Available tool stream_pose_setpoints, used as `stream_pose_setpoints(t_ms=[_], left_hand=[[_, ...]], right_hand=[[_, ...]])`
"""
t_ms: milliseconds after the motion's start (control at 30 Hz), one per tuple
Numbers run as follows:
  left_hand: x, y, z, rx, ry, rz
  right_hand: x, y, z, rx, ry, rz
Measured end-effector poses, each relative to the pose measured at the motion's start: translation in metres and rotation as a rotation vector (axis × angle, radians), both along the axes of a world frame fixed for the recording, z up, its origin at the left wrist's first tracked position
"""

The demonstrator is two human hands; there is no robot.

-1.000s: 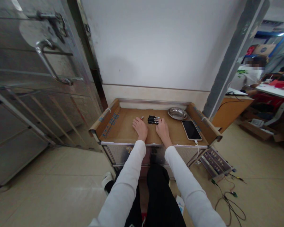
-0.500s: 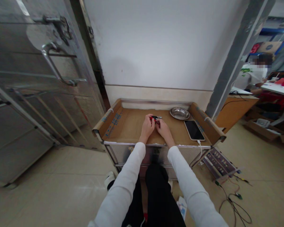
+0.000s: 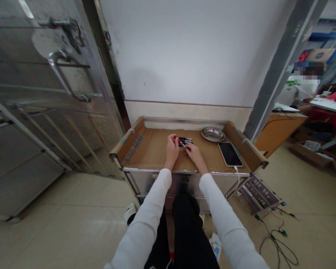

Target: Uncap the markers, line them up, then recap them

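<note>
Between my two hands is a slim red pen [image 3: 180,141], slanting down from upper left to lower right. The fingers of my left hand [image 3: 172,149] are closed round its upper red end. My right hand [image 3: 194,154] pinches its lower, lighter end. Just behind, several dark pens with silvery parts [image 3: 187,140] lie close together on the brown cardboard [image 3: 154,149] that lines the cart top. Fine details of the pens are too small to make out.
A shallow round metal bowl [image 3: 213,134] stands at the back right. In front of it lies a phone [image 3: 230,154] with a white cable plugged in. Cardboard sides edge the cart. A metal door [image 3: 53,97] is at left; cables [image 3: 277,239] lie on the floor at right.
The red pen has turned to a steeper slant, and my left hand has shifted slightly left. More of the dark pens behind now show between my hands.
</note>
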State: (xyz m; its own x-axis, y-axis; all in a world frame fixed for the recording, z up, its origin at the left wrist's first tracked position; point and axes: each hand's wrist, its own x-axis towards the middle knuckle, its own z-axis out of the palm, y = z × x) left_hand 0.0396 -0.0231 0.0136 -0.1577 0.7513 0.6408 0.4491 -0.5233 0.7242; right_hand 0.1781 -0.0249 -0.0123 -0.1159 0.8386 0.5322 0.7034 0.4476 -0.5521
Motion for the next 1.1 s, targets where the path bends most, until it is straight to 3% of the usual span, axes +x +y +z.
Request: stream_pose_setpoints(t_ms=[267,433,567,667,867,1100], left_hand=[[-0.002,0.003,-0.003,-0.006,-0.039,0.031],[-0.001,0.005,-0.005,-0.006,-0.076,0.032],[-0.001,0.005,-0.006,-0.011,-0.102,-0.011],[-0.001,0.005,-0.008,-0.036,-0.066,-0.087],[0.001,0.001,-0.014,-0.096,0.271,-0.231],[0.001,-0.009,-0.014,-0.172,0.628,-0.021]], right_hand=[[-0.001,-0.005,0.004,-0.015,0.083,-0.008],[-0.001,-0.008,0.007,0.021,0.144,-0.104],[-0.001,-0.011,0.009,0.016,0.117,-0.094],[0.000,-0.014,0.011,-0.001,0.085,-0.172],[0.003,-0.018,0.014,-0.039,0.115,-0.330],[0.003,-0.018,0.015,-0.095,0.103,-0.310]])
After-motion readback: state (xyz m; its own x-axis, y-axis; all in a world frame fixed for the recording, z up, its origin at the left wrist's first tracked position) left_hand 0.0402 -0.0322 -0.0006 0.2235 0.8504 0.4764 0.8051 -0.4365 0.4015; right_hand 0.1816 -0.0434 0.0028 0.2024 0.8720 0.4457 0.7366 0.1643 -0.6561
